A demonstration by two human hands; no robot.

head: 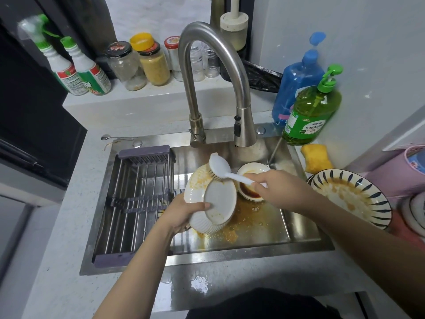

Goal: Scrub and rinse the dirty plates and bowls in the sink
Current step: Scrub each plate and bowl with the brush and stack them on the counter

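**Ribbed bowl scrubbed over a sauce-spattered sink**

The stainless steel sink (pixel 301 236) holds orange, grainy food residue across its floor. A small white bowl with dark brown sauce (pixel 250 180) sits in it under the curved steel tap (pixel 220 72), and a grey slatted drain rack (pixel 138 199) spans its left side. On the desk (pixel 57 249) at the right rests a white plate with dark blue rim strokes (pixel 358 196), smeared with orange sauce, just in front of a yellow sponge (pixel 316 158). Behind these stand a green pump bottle of dish soap (pixel 310 116) and a blue pump bottle (pixel 296 84).

The left hand (pixel 181 212) grips a white ribbed ceramic bowl (pixel 211 201), tipped on its side above the sink with its base facing the camera, thumb across the base. The right hand (pixel 273 189) is closed around the handle of a white plastic dish brush (pixel 220 166), whose bristles touch the bowl's orange-stained outer wall.
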